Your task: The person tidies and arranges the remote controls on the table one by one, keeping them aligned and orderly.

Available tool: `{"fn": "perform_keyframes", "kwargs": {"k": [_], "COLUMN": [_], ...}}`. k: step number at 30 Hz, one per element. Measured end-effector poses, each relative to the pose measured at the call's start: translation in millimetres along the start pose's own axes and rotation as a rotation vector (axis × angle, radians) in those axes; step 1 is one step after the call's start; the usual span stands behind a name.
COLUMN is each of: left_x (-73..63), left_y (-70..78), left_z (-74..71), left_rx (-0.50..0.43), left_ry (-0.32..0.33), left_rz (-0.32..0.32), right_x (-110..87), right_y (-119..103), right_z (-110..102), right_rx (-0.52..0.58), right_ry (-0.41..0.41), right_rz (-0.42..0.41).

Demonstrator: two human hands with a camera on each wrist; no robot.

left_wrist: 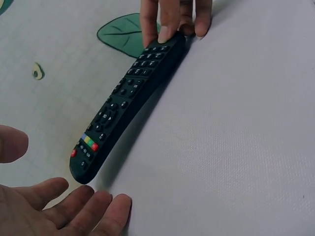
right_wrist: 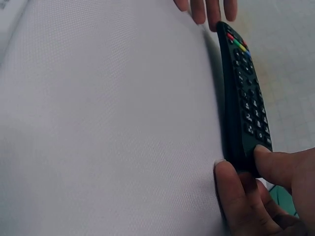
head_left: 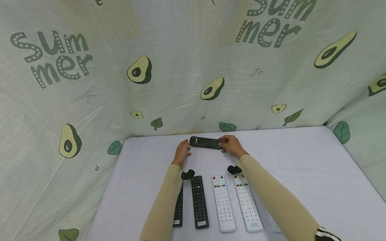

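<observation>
A black remote control lies crosswise near the back of the white table. My right hand pinches its right end, thumb on the button face, as the right wrist view shows with the remote control tilted slightly up from the cloth. Beside the other end is my left hand, its fingers spread and holding nothing. In the left wrist view, those fingertips are very near the end with the coloured buttons; whether they touch it I cannot tell.
Closer to me stand two black remotes, one partly behind the left sleeve. Two white remotes are to their right, and a further white remote is mostly hidden by the right sleeve. A printed curtain hangs behind the table.
</observation>
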State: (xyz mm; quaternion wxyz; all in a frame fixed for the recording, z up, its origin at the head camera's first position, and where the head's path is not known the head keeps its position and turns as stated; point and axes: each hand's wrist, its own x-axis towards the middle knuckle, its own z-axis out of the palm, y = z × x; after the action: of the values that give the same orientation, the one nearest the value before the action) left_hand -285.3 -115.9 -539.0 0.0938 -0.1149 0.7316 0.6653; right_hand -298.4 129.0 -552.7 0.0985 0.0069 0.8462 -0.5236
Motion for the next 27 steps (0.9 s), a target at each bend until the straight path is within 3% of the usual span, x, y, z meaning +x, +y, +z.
{"fn": "perform_keyframes", "kwargs": {"k": [11,19,27], "left_x": [-5.5,-15.0,-29.5], "left_y": [-4.7,-10.8,-14.4], "left_z": [4.0,10.5,18.1], "left_rx": [-0.007,-0.055,-0.123], "left_ry": [-0.017,0.015,0.081], "left_rz": [0.011,0.036,0.068], "right_x": [-6.0,-14.7,-25.0], "right_y": [4,5,2], "right_z": [-2,-6,-16], "right_rx": [-0.042,-0.117,-0.1], "right_ry": [0.007,0.005,-0.019], "right_rz": [0.009,-0.005,0.001]}}
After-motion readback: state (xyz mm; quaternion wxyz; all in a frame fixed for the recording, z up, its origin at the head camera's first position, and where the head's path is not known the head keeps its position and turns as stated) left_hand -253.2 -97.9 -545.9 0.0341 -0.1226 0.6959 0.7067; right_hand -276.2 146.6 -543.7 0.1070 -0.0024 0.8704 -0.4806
